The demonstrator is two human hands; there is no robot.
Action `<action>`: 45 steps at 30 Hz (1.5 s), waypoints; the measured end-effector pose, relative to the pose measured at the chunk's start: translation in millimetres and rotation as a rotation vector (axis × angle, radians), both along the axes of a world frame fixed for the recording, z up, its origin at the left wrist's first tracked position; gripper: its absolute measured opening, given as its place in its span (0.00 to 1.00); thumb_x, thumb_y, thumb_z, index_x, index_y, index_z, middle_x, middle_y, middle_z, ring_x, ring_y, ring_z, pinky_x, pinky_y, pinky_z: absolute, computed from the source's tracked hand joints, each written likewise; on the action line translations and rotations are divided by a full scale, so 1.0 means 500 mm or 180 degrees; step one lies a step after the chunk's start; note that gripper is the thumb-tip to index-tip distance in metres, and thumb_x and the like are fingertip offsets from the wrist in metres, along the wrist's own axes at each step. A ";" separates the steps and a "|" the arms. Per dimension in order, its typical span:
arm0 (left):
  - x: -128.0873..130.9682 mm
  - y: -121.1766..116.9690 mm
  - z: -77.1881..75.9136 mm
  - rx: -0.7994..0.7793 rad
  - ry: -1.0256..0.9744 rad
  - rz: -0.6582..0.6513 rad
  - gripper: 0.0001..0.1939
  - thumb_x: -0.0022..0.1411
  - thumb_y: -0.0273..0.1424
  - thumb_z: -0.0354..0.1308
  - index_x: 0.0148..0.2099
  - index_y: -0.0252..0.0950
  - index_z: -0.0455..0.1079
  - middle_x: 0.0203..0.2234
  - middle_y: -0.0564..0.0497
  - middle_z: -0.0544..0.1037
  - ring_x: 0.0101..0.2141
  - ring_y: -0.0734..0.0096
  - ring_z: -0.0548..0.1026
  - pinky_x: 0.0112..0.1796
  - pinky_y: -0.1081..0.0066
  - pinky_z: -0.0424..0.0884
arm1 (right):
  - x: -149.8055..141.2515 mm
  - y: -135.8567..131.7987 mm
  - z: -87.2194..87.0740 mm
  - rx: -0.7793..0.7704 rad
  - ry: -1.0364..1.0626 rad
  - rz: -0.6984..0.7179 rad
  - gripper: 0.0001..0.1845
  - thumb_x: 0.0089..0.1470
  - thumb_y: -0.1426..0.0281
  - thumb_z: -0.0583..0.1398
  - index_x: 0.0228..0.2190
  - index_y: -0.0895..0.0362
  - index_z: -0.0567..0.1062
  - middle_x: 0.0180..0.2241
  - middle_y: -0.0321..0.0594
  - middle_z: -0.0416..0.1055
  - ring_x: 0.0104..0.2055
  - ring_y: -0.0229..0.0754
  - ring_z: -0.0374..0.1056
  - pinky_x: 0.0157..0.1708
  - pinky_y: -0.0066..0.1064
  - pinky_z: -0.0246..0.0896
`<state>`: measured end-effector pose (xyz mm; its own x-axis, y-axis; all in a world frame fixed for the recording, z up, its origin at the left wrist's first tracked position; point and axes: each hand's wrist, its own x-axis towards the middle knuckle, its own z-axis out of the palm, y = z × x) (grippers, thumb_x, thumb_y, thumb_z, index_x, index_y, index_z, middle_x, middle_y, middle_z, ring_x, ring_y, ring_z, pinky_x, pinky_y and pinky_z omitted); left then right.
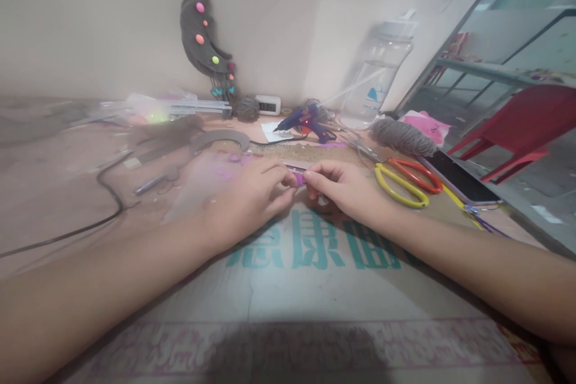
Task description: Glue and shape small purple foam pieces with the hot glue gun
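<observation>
A small purple piece (299,178), perhaps felt or paper, is pinched between my two hands above the printed sheet (288,294) on the table. My left hand (258,189) grips its left end with thumb and forefinger. At its right end, the thumb and fingers of my right hand (335,183) close on it. Most of the piece is hidden by my fingers. More purple bits (220,171) lie blurred beyond my left hand. Scissors with one yellow and one orange handle (400,186) rest just right of my right hand.
A blue glue gun (306,122) lies behind my hands. Grey yarn (402,137), a phone (459,177) and a water bottle (375,75) are on the right. A black cord (110,189) crosses the left side. A decorated grey crescent (200,36) hangs on the wall.
</observation>
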<state>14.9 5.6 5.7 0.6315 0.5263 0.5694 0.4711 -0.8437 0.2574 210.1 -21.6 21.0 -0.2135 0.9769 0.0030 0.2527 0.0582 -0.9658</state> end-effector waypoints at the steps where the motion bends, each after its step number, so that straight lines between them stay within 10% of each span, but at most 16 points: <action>1: 0.000 -0.001 0.000 -0.0016 -0.0011 0.0020 0.02 0.63 0.27 0.55 0.36 0.36 0.67 0.33 0.50 0.75 0.39 0.65 0.72 0.42 0.65 0.68 | 0.000 0.000 0.001 -0.0016 0.0047 0.0003 0.18 0.53 0.55 0.61 0.25 0.57 0.69 0.18 0.29 0.65 0.15 0.28 0.55 0.13 0.21 0.49; 28: 0.000 0.001 -0.002 0.0507 0.0161 0.0082 0.04 0.65 0.29 0.53 0.38 0.35 0.69 0.36 0.47 0.77 0.40 0.63 0.73 0.43 0.63 0.68 | -0.003 -0.002 0.005 0.0176 -0.0348 -0.0038 0.16 0.56 0.58 0.59 0.26 0.58 0.70 0.19 0.31 0.68 0.16 0.28 0.56 0.15 0.22 0.51; 45: 0.000 -0.007 -0.002 0.0008 0.0155 0.0239 0.04 0.61 0.27 0.53 0.40 0.36 0.65 0.35 0.48 0.74 0.39 0.62 0.72 0.42 0.62 0.68 | 0.001 -0.001 0.004 0.0077 -0.0046 0.0015 0.19 0.53 0.54 0.61 0.25 0.58 0.69 0.19 0.30 0.67 0.15 0.27 0.56 0.14 0.21 0.49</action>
<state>15.0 2.0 4.9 0.6173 0.5717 0.5404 0.5449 -0.8062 0.2305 210.7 -21.9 22.8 -0.2184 0.9756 0.0233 0.2662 0.0826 -0.9604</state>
